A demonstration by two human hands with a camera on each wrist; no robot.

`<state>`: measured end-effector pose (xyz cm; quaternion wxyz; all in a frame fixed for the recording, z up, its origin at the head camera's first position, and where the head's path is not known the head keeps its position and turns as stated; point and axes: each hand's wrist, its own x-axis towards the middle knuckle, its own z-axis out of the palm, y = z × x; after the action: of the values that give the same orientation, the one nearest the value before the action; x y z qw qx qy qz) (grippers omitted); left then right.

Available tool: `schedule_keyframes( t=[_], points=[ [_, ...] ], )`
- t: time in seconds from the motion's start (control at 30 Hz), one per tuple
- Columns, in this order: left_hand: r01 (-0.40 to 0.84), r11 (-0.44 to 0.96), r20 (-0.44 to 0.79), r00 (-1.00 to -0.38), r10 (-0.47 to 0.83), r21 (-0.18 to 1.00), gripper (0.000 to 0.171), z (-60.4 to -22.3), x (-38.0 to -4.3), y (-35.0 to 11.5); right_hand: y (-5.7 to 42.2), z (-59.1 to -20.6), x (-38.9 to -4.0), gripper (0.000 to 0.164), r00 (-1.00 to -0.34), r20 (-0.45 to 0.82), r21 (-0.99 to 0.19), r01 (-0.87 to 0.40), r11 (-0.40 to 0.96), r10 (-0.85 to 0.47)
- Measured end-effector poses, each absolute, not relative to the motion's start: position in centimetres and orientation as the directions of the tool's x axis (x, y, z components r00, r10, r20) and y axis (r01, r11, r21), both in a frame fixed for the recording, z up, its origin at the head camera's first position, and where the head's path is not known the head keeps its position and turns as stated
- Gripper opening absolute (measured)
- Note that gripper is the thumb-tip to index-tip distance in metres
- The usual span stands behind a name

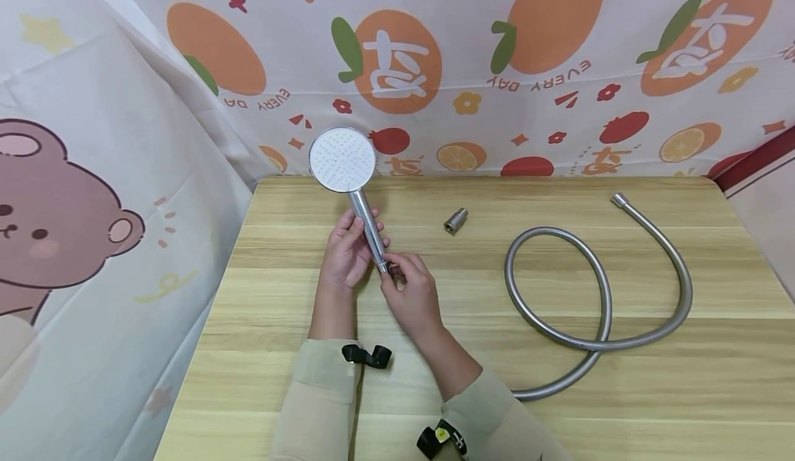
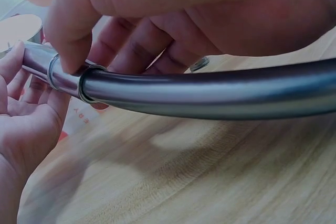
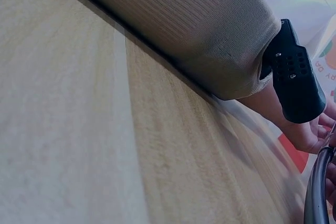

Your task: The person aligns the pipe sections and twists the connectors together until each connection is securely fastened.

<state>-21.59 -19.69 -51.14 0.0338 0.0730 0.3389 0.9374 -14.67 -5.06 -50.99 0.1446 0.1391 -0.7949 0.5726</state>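
A chrome shower head with a round white spray face [image 1: 342, 159] tilts up and left over the table. My left hand [image 1: 349, 257] holds its handle [image 1: 366, 223], palm up with the thumb across the front. At the handle's lower end my right hand [image 1: 413, 294] pinches the joint between thumb and fingers. In the left wrist view the grey metal hose [image 2: 220, 95] runs right from that joint, with its ringed collar [image 2: 90, 82] under the right fingertips [image 2: 76, 59]. The right wrist view catches the left hand [image 3: 310, 136] and part of the hose [image 3: 317, 192] at its edge.
A small threaded metal fitting [image 1: 456, 220] lies right of the hands. The hose's loop [image 1: 605, 288] rests on the wooden table [image 1: 714, 392], its free end [image 1: 619, 200] near the back edge. A printed curtain [image 1: 472, 40] hangs behind; both sleeves carry black wrist cameras [image 1: 366, 356].
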Motion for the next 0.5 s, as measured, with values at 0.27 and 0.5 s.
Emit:
schedule_keyframes(
  t=[0.27,0.5],
  points=[
    [-0.015,-0.765,0.106,-0.988,0.108,0.644,0.029,-51.05,-21.53,-19.62,-5.17,-50.92,-14.67,0.040,-0.936,0.344,-0.873,-0.346,0.344,-0.070],
    [-0.017,-0.763,0.103,-0.989,0.110,0.646,0.029,-51.03,-21.52,-19.58,-5.22,-51.08,-14.67,0.038,-0.928,0.366,-0.854,-0.363,0.373,-0.067]
  ],
)
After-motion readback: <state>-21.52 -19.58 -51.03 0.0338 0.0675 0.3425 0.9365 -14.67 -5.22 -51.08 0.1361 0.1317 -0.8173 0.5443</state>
